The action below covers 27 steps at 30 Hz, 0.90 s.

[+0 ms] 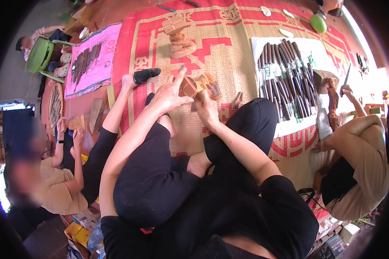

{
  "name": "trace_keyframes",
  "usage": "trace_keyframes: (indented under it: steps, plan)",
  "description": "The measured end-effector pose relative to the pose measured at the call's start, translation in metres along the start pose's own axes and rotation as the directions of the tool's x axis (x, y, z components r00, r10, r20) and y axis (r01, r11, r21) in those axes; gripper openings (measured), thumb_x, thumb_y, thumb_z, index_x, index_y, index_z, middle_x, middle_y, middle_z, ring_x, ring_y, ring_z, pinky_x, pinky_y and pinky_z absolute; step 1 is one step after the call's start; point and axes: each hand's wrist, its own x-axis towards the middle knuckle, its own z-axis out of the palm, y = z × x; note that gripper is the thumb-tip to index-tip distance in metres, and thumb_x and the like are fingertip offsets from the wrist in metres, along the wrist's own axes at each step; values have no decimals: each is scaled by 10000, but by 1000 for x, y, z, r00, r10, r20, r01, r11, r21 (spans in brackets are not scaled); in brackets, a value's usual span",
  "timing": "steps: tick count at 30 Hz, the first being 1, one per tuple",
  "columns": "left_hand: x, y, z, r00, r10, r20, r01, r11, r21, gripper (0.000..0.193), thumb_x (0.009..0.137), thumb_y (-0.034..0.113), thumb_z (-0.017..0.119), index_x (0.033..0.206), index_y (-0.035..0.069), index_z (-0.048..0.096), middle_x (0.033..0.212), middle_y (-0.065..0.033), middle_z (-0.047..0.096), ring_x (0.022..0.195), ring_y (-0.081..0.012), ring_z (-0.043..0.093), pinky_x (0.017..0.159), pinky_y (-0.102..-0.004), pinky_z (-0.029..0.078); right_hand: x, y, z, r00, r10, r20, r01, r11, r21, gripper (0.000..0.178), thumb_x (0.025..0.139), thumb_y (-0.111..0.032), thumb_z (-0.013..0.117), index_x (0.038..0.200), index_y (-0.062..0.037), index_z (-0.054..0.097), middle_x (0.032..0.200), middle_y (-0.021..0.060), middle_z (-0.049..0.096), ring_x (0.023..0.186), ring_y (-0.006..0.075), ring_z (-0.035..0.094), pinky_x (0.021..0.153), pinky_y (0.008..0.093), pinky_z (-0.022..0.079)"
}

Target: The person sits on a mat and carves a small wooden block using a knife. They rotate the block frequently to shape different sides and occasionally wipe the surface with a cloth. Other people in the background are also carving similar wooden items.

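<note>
A brown wood carving [209, 86] with a square, grooved block end is raised above the mat in front of me. My right hand [207, 110] is closed around its lower side, its fingers partly hidden behind the wood. Beside the block end is my left hand [170, 94], index finger stretched up and thumb spread apart; whether it touches the wood I cannot tell. Farther off, a second carving [181, 45] stands upright on the mat, with a similar grooved block on top and a rounded base.
Many dark-handled carving tools [285, 77] lie on a white sheet at right, others [85, 62] on a pink sheet at left. A small wood piece [237, 100] rests near my right knee. Co-workers sit on both sides; the right one holds a knife [346, 77]. A green fruit [318, 23] lies far right.
</note>
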Motion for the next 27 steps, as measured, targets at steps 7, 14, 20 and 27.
trace_keyframes:
  steps: [7, 14, 20, 27]
  plan:
    - [3, 5, -1, 989, -137, -53, 134, 990, -48, 981, 738, 462, 734, 1488, 155, 182, 1283, -266, 495, 1169, -393, 534, 966, -452, 444, 13, -11, -27, 989, 98, -106, -96, 995, 26, 203, 847, -203, 605, 968, -62, 522, 770, 199, 639, 741, 396, 632, 657, 452, 472]
    - [4, 4, 0, 991, -97, -96, 96, 995, -18, 964, 755, 513, 700, 1478, 113, 204, 1262, -265, 521, 1171, -385, 538, 960, -453, 443, -3, -2, -1, 990, 6, 140, 7, 996, -90, 190, 859, -176, 574, 999, -87, 482, 814, 229, 643, 786, 426, 628, 691, 507, 475]
    - [7, -2, 1, 979, -172, -113, 167, 985, -50, 1025, 731, 572, 689, 1462, 31, 217, 1281, -281, 507, 1184, -390, 527, 982, -443, 424, 21, -8, -20, 997, 50, -57, -53, 997, -52, 190, 857, -195, 590, 978, -91, 486, 781, 206, 627, 773, 398, 630, 655, 488, 474]
    - [4, 0, 2, 981, -150, -121, 142, 987, -73, 1008, 738, 560, 677, 1450, 4, 229, 1256, -286, 524, 1174, -388, 532, 979, -436, 424, -2, -13, -5, 967, -55, 248, 90, 987, -134, 138, 881, -204, 540, 960, -102, 488, 713, 203, 636, 668, 418, 625, 623, 530, 477]
